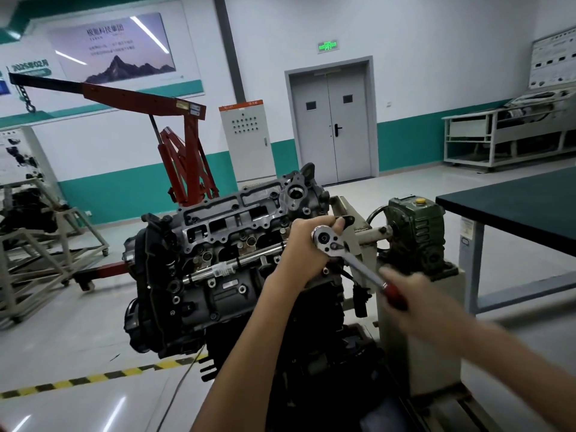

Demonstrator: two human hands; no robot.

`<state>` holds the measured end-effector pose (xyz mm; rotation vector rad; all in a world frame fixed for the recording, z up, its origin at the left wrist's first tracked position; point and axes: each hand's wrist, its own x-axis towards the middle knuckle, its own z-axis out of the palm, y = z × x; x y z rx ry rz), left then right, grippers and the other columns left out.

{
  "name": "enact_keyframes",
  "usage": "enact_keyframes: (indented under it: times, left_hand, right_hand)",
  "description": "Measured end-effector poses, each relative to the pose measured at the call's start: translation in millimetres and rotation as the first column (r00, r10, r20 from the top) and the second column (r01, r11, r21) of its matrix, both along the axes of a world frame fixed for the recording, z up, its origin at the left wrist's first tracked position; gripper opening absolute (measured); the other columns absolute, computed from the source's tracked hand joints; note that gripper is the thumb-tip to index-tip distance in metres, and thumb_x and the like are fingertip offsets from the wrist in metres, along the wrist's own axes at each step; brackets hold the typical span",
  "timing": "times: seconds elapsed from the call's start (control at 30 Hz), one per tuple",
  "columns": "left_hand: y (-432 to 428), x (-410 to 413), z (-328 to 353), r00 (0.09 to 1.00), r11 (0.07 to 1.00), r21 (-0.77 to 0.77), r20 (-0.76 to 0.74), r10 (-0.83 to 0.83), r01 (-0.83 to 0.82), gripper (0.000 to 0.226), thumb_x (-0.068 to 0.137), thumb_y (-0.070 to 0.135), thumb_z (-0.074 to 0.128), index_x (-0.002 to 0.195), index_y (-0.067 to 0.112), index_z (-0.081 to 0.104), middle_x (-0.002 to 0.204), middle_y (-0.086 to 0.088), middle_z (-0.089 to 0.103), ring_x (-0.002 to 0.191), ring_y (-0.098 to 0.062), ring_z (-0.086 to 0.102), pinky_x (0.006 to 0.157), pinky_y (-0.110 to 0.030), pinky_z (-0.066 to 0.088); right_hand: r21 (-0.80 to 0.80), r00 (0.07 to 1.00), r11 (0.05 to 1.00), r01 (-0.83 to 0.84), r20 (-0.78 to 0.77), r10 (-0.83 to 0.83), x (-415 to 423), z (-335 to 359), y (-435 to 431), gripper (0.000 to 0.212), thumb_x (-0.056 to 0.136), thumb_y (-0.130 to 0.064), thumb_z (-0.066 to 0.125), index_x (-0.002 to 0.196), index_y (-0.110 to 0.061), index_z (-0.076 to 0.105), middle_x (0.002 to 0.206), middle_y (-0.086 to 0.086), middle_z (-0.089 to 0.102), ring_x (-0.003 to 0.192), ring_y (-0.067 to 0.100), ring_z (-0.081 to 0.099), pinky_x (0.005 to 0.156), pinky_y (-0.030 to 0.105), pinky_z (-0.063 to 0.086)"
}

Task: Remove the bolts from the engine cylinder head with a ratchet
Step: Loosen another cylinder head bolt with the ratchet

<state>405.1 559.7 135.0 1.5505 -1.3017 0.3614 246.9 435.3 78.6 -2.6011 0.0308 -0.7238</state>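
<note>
Resting at the right end of the cylinder head [230, 222], the ratchet [358, 265] is pointing its round chrome end up and to the left while its shaft is slanting down to the right. The left hand [307, 244] is cupping that chrome end, with its fingers curling round it from behind and the thumb lying along the near side, so whatever the tool is seated on is hidden. The right hand [408, 294], blurred, is gripping the red handle [394, 296] at the tool's lower end. The cylinder head is sitting on top of the dark engine [218, 291], which is hanging on a pale stand [420, 338] just to its right. A green gearbox [411, 226] with a yellow cap is sitting on that stand. A dark green surface [514, 207] is standing further right, well apart from the engine. Behind the engine, a red crane [184, 145] is stretching its arm to the left, with a chain dangling from the tip. A grey cabinet [246, 138] and grey double doors [332, 126] are standing against the white and teal back wall. Yellow and black tape [93, 378] is running across the glossy floor at lower left.
</note>
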Motion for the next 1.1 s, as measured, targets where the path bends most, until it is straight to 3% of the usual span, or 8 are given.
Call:
enact_keyframes:
  times: [0.07, 0.17, 0.27, 0.5, 0.73, 0.87, 0.97, 1.1]
  left_hand:
    - [-2.2, 1.7, 6.0, 0.997, 0.998, 0.065, 0.073, -0.009, 0.004, 0.05, 0.095, 0.01, 0.056, 0.052, 0.024, 0.034, 0.048, 0.007, 0.035, 0.046, -0.007, 0.029, 0.048, -0.02, 0.026]
    - [-9.5, 1.9, 1.3, 1.0, 0.999, -0.047, 0.014, -0.014, 0.015, 0.053, 0.095, 0.007, 0.055, 0.052, 0.027, 0.033, 0.045, 0.015, 0.034, 0.044, -0.005, 0.028, 0.047, -0.018, 0.023]
    - [-18.8, -3.8, -9.6, 0.995, 0.968, -0.249, -0.098, -0.036, 0.011, 0.049, 0.096, 0.008, 0.051, 0.052, 0.019, 0.034, 0.045, 0.016, 0.033, 0.041, -0.002, 0.026, 0.042, -0.02, 0.02]
    - [-37.7, -11.5, -14.2, 0.972, 0.913, -0.391, -0.232, 0.026, -0.118, 0.049, 0.097, 0.007, 0.051, 0.053, 0.006, 0.03, 0.049, 0.006, 0.029, 0.046, -0.006, 0.025, 0.043, -0.025, 0.02]
    - [-4.7, 5.5, -2.4, 0.999, 0.998, -0.061, -0.031, -0.008, 0.006, 0.047, 0.096, 0.01, 0.055, 0.053, 0.011, 0.039, 0.049, -0.001, 0.036, 0.048, -0.007, 0.031, 0.048, -0.027, 0.026]
    - [-5.7, 6.4, 0.2, 0.999, 0.999, 0.026, 0.04, -0.019, 0.018, 0.047, 0.095, 0.011, 0.056, 0.053, 0.021, 0.037, 0.049, 0.011, 0.036, 0.046, -0.005, 0.029, 0.048, -0.02, 0.025]
    - [-10.9, 4.1, -8.1, 0.997, 0.988, -0.152, -0.068, -0.037, 0.027, 0.046, 0.097, 0.011, 0.052, 0.054, 0.012, 0.038, 0.048, 0.013, 0.034, 0.044, -0.005, 0.027, 0.044, -0.023, 0.022]
    - [-28.3, -5.7, -13.4, 0.991, 0.939, -0.337, -0.129, 0.022, -0.064, 0.047, 0.098, 0.01, 0.05, 0.053, 0.006, 0.034, 0.047, 0.014, 0.031, 0.043, -0.004, 0.026, 0.041, -0.025, 0.02]
  right_hand:
    - [-0.276, 0.998, 0.959, 0.068, 0.035, -0.06, -4.6, 31.9, -27.5, 0.024, 0.075, -0.007, 0.07, 0.09, -0.018, 0.055, 0.059, -0.01, 0.055, 0.043, 0.002, 0.051, 0.038, 0.008, 0.032]
    - [-0.381, 0.992, 0.919, 0.1, 0.113, -0.061, -2.3, 48.4, -35.5, 0.032, 0.067, -0.005, 0.073, 0.092, -0.016, 0.056, 0.053, -0.008, 0.054, 0.041, -0.004, 0.038, 0.035, 0.003, 0.018]
    - [-0.11, 0.987, 0.985, 0.133, 0.1, -0.123, 1.5, 9.2, -8.5, 0.024, 0.078, -0.008, 0.069, 0.092, -0.021, 0.054, 0.058, -0.014, 0.049, 0.045, -0.004, 0.049, 0.043, 0.01, 0.044]
    - [0.57, 0.971, 0.819, -0.058, 0.222, -0.086, 24.5, -44.3, 92.3, 0.019, 0.078, 0.0, 0.061, 0.076, -0.017, 0.052, 0.049, -0.005, 0.05, 0.04, 0.002, 0.047, 0.041, 0.01, 0.036]
    - [-0.072, 0.999, 0.997, 0.037, -0.023, -0.039, 3.4, 11.2, -6.9, 0.014, 0.083, -0.009, 0.061, 0.096, -0.011, 0.056, 0.067, -0.001, 0.059, 0.049, 0.006, 0.055, 0.05, 0.021, 0.05]
    - [-0.426, 0.991, 0.895, 0.13, 0.065, -0.113, 2.6, 58.0, -40.5, 0.021, 0.076, -0.012, 0.067, 0.096, -0.014, 0.059, 0.058, -0.017, 0.044, 0.045, -0.005, 0.042, 0.042, 0.004, 0.023]
    - [-0.313, 0.988, 0.937, 0.153, 0.06, -0.141, 3.6, 35.7, -25.6, 0.024, 0.08, -0.015, 0.065, 0.103, -0.013, 0.058, 0.061, -0.013, 0.052, 0.051, -0.004, 0.051, 0.045, 0.009, 0.042]
    - [0.241, 0.977, 0.955, 0.174, 0.081, -0.198, 2.2, -20.8, 36.3, 0.021, 0.08, -0.008, 0.065, 0.099, -0.005, 0.057, 0.059, 0.001, 0.056, 0.046, 0.004, 0.051, 0.049, 0.018, 0.045]
